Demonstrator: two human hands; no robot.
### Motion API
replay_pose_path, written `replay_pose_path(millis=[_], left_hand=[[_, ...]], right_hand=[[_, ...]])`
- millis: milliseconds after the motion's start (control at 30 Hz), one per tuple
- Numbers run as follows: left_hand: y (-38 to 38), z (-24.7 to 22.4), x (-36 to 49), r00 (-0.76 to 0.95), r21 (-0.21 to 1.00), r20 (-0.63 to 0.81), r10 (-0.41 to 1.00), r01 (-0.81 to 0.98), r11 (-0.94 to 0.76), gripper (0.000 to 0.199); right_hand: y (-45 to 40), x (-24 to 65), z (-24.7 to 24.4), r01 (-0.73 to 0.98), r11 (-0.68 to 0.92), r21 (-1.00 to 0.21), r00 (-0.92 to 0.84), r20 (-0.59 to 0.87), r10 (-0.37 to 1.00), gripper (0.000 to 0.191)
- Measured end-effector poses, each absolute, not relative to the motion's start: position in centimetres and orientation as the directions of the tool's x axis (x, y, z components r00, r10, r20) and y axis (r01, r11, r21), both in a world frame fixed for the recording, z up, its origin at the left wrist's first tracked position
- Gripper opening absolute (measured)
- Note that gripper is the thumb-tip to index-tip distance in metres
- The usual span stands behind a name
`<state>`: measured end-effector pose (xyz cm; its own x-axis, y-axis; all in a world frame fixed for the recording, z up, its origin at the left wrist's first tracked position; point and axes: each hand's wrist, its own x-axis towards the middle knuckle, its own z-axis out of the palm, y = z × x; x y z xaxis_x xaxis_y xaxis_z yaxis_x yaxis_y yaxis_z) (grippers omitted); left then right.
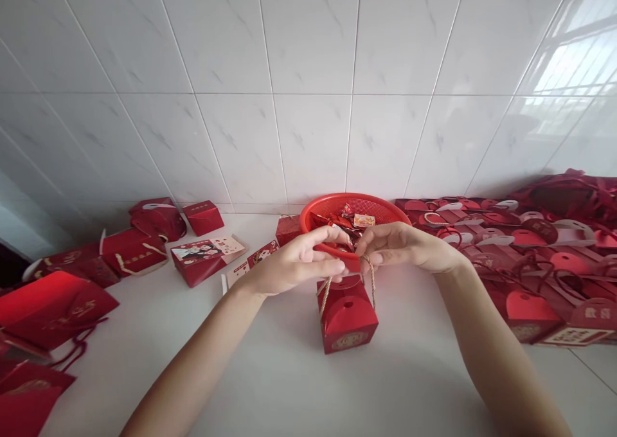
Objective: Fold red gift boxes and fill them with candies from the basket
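A small red gift box (pixel 349 326) with a gold emblem on its front stands upright on the white surface. A twisted tan cord handle (pixel 325 297) rises from both its sides. My left hand (pixel 301 261) is at the left part of the cord, its thumb over it and its index finger raised away from the thumb. At the right part, my right hand (pixel 405 247) pinches the cord between thumb and fingers. A small red flap or tag shows between the hands; which one I cannot tell. Some fingertips are hidden.
Behind my hands a red plastic basket (pixel 325 204) holds wrapped sweets (pixel 364 220). Rows of red boxes (pixel 530 257) fill the right side. More red boxes (pixel 62 308) stand at left, with a picture-topped box (pixel 202 260) nearer the middle. A tiled wall (pixel 313 135) bounds the back.
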<state>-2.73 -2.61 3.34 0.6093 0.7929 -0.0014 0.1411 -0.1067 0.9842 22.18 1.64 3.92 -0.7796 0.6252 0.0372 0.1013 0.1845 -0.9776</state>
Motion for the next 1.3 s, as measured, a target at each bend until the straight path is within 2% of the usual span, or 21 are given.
replay_pose_path(millis=[133,333,600,767,900,1033,1100,1167,1300], left_hand=[[-3.3,3.7,-2.6,0.594,0.991,0.132,0.794,-0.064,-0.117,0.05],[-3.6,3.4,-2.1,0.573,0.972,0.215,0.791,-0.043,-0.233,0.065],[-5.1,3.4,-1.3,0.633,0.962,0.269,0.725,-0.137,-0.238,0.066],[-5.5,2.9,-1.1,0.602,0.939,0.243,0.761,0.05,-0.34,0.064],[-4.9,2.0,-0.7,0.447,0.817,0.263,0.855,0.369,-0.444,0.062],[-4.2,1.3,-0.5,0.372,0.7,0.192,0.908,0.596,-0.392,0.067],[-3.9,1.1,-0.3,0.378,0.673,0.138,0.915,0.642,-0.367,0.06],[-3.7,0.9,-0.2,0.412,0.655,0.096,0.906,0.66,-0.369,0.044],[-3.2,0.0,0.3,0.472,0.635,0.06,0.88,0.662,-0.398,0.024]], right_hand=[[0.9,21.7,4.0,0.116,0.28,-0.953,-0.708,0.118,0.696,0.024],[-1.2,19.8,3.8,0.314,0.498,-0.808,-0.639,0.208,0.74,0.02],[-3.0,17.5,3.6,0.567,0.46,-0.684,-0.447,0.214,0.868,0.016],[-3.1,17.3,3.5,0.645,0.474,-0.599,-0.434,0.223,0.873,0.013],[-2.9,17.6,3.4,0.623,0.499,-0.602,-0.428,0.272,0.862,0.019],[-2.6,18.0,3.5,0.614,0.494,-0.616,-0.395,0.302,0.868,0.018],[-2.6,18.2,3.7,0.617,0.485,-0.62,-0.375,0.31,0.874,0.018],[-2.5,18.5,3.8,0.618,0.479,-0.623,-0.363,0.313,0.877,0.017],[-2.5,18.5,3.7,0.652,0.468,-0.597,-0.358,0.302,0.884,0.013]])
